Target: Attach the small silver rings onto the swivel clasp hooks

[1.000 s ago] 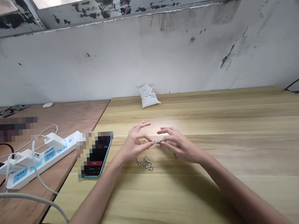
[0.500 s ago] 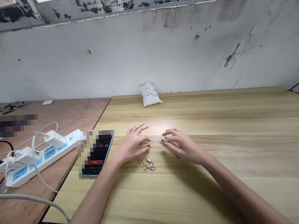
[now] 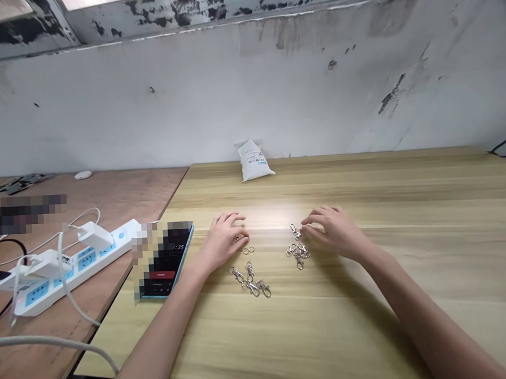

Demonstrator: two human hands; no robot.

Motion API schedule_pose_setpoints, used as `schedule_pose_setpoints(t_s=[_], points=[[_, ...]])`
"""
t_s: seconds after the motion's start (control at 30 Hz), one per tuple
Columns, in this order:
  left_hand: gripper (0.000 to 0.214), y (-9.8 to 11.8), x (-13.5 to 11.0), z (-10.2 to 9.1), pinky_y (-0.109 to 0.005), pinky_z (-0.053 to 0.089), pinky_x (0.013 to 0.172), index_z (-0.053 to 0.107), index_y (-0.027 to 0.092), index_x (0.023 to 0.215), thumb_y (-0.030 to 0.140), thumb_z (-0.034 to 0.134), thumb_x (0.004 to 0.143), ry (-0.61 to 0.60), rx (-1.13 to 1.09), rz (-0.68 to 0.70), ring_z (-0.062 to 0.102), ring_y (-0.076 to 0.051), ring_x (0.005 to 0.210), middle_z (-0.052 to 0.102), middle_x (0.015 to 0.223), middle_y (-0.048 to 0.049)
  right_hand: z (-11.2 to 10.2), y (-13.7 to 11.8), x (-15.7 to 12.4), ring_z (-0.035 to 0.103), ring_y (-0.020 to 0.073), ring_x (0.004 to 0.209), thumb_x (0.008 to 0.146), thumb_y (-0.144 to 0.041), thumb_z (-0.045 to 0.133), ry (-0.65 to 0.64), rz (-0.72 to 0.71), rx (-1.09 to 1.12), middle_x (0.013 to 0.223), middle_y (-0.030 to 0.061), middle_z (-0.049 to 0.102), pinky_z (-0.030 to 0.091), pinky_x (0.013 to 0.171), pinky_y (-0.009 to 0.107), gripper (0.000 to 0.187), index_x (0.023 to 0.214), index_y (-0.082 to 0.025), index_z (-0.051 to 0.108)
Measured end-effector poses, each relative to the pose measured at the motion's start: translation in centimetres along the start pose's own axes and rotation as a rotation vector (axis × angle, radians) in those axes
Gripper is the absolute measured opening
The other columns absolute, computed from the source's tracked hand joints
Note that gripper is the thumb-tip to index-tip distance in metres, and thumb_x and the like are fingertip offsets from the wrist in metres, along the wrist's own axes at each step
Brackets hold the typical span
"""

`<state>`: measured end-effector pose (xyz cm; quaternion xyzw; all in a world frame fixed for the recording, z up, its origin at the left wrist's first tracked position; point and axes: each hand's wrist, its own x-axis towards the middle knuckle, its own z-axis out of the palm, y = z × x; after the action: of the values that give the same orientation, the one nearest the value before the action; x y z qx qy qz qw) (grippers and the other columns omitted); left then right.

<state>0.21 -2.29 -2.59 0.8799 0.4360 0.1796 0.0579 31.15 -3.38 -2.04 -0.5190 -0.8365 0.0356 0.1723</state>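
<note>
My left hand (image 3: 223, 239) rests on the light wooden table (image 3: 369, 296) with its fingers curled over a small metal ring; what it holds is hard to make out. A loose ring (image 3: 248, 250) lies just right of it. Below it lies a cluster of metal clasps (image 3: 251, 280). My right hand (image 3: 335, 230) sits further right, fingertips pinched at a clasp (image 3: 295, 231) at the top of a second pile of clasps (image 3: 297, 253).
A phone (image 3: 165, 261) with a lit screen lies left of my left hand. A white power strip (image 3: 66, 267) with plugs and cables sits on the brown table at left. A small white bag (image 3: 254, 160) stands by the wall.
My hands have drawn apart. The right hand moved right, uncovering a pile of clasps beneath it. One more clasp now lies in the lower cluster.
</note>
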Motion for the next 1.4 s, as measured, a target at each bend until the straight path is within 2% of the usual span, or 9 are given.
schedule_pose_setpoints(t_s=[0.1,0.23,0.37,0.5,0.7,0.9,1.1,1.23,1.4], points=[[0.013,0.0,0.0,0.1,-0.048,0.037,0.101,0.070,0.023,0.081,0.026,0.061,0.089,-0.003,-0.012,-0.020,0.045,-0.028,0.127,0.061,0.125,-0.0043,0.6,0.1,0.1,0.063,0.0186,0.080,0.095,-0.032,0.050,-0.031,0.040,-0.021,0.086,0.0036,0.069,0.038,0.080,0.035,0.026,0.088,-0.024,0.073],[0.012,0.4,0.1,0.0,-0.047,0.036,0.101,0.065,0.020,0.083,0.022,0.056,0.091,-0.002,-0.032,-0.022,0.049,-0.026,0.122,0.063,0.119,-0.0059,1.7,-1.9,0.7,0.061,0.0178,0.078,0.093,-0.032,0.054,0.023,0.040,-0.122,0.082,0.0039,0.066,0.035,0.085,0.035,0.026,0.079,-0.022,0.073],[0.009,1.3,0.3,-0.2,-0.048,0.029,0.109,0.062,0.020,0.087,0.021,0.053,0.091,0.066,-0.128,-0.071,0.057,-0.021,0.105,0.069,0.100,-0.0026,2.4,-3.4,1.4,0.060,0.0185,0.071,0.091,-0.015,0.049,0.042,0.002,-0.232,0.076,0.0079,0.067,0.034,0.080,0.033,0.029,0.071,-0.016,0.070],[0.008,2.0,0.5,-0.4,-0.050,0.019,0.116,0.062,0.020,0.082,0.024,0.059,0.088,0.087,-0.285,-0.154,0.063,-0.016,0.089,0.070,0.088,0.0022,2.6,-3.9,1.8,0.059,0.0188,0.063,0.084,-0.007,0.049,0.045,-0.017,-0.210,0.069,0.0104,0.069,0.034,0.077,0.034,0.027,0.063,-0.014,0.065],[0.006,2.2,0.5,-0.5,-0.052,0.019,0.117,0.066,0.020,0.080,0.023,0.062,0.083,0.063,-0.390,-0.182,0.066,-0.016,0.083,0.073,0.086,0.0018,3.1,-3.7,1.5,0.060,0.0148,0.060,0.081,-0.013,0.055,0.106,0.039,-0.059,0.068,0.0007,0.071,0.039,0.078,0.031,0.014,0.073,-0.019,0.064],[0.013,2.0,0.5,-0.2,-0.053,0.024,0.114,0.071,0.023,0.095,0.023,0.062,0.086,0.069,-0.418,-0.146,0.067,-0.019,0.092,0.076,0.097,-0.0016,2.9,-4.9,1.1,0.058,0.0145,0.058,0.081,-0.016,0.057,0.209,0.034,0.343,0.069,-0.0020,0.069,0.043,0.075,0.032,0.008,0.076,-0.023,0.060],[0.009,2.2,0.4,-0.3,-0.038,0.045,0.092,0.069,0.021,0.085,0.018,0.060,0.086,0.080,-0.370,-0.083,0.064,-0.020,0.090,0.074,0.091,-0.0024,3.4,-5.4,0.9,0.054,0.0115,0.055,0.084,-0.017,0.057,0.174,-0.028,0.456,0.070,-0.0029,0.066,0.042,0.078,0.034,0.008,0.079,-0.022,0.060],[0.009,2.3,0.4,-0.4,-0.033,0.047,0.082,0.067,0.020,0.086,0.020,0.058,0.088,0.094,-0.311,-0.103,0.061,-0.020,0.088,0.069,0.087,-0.0029,3.7,-5.2,0.8,0.053,0.0113,0.055,0.086,-0.019,0.056,0.147,-0.051,0.502,0.069,-0.0026,0.066,0.043,0.076,0.033,0.008,0.080,-0.022,0.061],[0.010,2.4,0.3,-0.2,-0.029,0.049,0.079,0.063,0.021,0.089,0.020,0.053,0.091,0.083,-0.398,-0.111,0.063,-0.017,0.086,0.069,0.091,-0.0020,2.8,-6.2,0.7,0.052,0.0128,0.059,0.087,-0.025,0.055,0.132,0.021,0.692,0.066,-0.0010,0.062,0.042,0.059,0.026,0.012,0.081,-0.021,0.063]])
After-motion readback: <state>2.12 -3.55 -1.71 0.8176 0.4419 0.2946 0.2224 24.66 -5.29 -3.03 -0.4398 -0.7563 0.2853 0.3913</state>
